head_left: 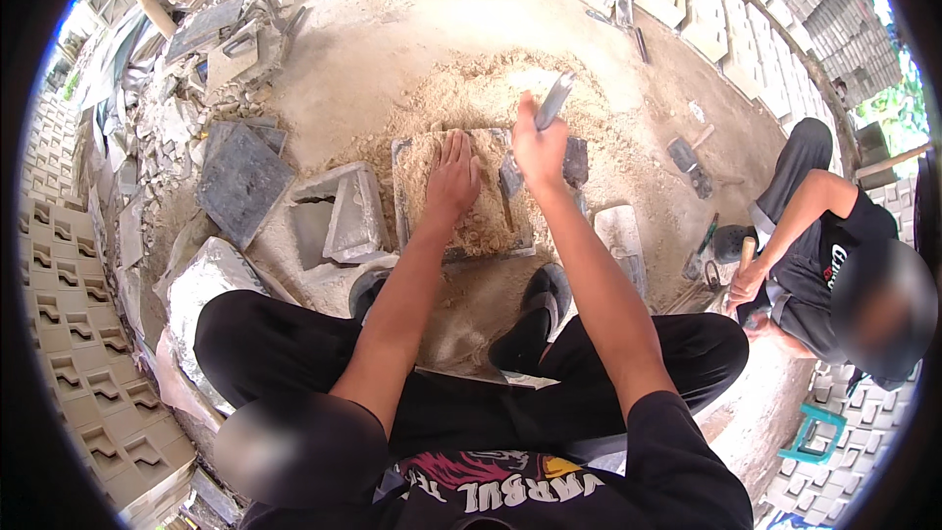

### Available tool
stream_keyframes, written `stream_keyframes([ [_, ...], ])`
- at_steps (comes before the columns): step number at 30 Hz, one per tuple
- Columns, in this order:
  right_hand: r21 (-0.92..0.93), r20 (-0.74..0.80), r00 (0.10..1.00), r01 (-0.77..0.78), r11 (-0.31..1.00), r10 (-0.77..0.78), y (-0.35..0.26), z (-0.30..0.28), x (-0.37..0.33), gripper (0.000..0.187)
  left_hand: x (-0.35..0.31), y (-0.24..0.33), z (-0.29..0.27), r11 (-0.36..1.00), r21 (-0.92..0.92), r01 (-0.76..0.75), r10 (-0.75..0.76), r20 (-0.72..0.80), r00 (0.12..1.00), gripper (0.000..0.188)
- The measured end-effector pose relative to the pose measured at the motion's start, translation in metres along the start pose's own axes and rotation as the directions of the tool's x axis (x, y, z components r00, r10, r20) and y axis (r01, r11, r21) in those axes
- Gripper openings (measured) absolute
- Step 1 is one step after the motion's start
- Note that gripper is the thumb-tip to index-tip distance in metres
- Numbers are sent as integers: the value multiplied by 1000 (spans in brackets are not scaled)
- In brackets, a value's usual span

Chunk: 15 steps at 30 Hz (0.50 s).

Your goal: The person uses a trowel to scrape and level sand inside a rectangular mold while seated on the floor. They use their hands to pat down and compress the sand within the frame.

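Observation:
My left hand point(453, 177) lies flat, fingers stretched out, on sandy material filling a square mould point(400, 198) between my feet. My right hand point(540, 149) is wrapped round a grey metal bar-like tool point(555, 101), tilted with its upper end pointing away from me. Its lower part is hidden by my hand. The right hand is over the mould's right side. A dark flat piece point(576, 162) lies just beyond that hand. Loose sand point(432, 88) is heaped round the mould's far side.
Left of the mould stands a hollow grey block point(365, 211), with dark slabs point(243, 182) and rubble point(157, 137) farther out. A mallet-like tool point(690, 162) lies to the right. A co-worker point(814, 236) sits there holding a wooden handle. Patterned blocks point(702, 20) stand in rows at the far right.

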State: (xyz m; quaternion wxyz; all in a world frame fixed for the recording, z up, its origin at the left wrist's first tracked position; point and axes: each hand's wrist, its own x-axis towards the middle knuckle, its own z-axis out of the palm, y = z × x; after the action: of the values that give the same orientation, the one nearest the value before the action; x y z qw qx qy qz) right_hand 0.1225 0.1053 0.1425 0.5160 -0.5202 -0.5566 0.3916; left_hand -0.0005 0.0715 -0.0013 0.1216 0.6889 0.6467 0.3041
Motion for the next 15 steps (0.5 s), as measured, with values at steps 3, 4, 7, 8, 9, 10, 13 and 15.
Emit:
stream_keyframes([
  [3,149,-178,984,55,987,-28,-5,1,-12,50,-7,1,3,992,102,77,-72,-51,996,56],
  [4,131,-149,984,118,984,-98,3,2,-15,51,-1,3,3,991,116,66,-62,-32,998,56],
  [7,-7,-84,996,2,1000,-3,5,11,10,51,10,9,5,991,134,-5,-4,68,998,56],
  [8,104,-105,993,-36,994,47,0,10,15,51,11,10,5,991,120,-52,38,116,992,56],
  [9,92,-131,991,-25,995,37,-6,12,12,51,14,10,1,989,110,-100,82,160,984,55],
  [10,74,-162,987,-6,997,18,-11,9,8,51,19,18,-4,996,39,-85,77,175,981,55],
  [13,14,-125,992,8,1000,-7,-1,16,16,53,17,25,-7,990,-119,-70,88,148,985,55],
  [15,-56,-65,998,-10,998,7,-13,30,31,53,11,-4,2,986,-134,-102,104,10,995,54],
])
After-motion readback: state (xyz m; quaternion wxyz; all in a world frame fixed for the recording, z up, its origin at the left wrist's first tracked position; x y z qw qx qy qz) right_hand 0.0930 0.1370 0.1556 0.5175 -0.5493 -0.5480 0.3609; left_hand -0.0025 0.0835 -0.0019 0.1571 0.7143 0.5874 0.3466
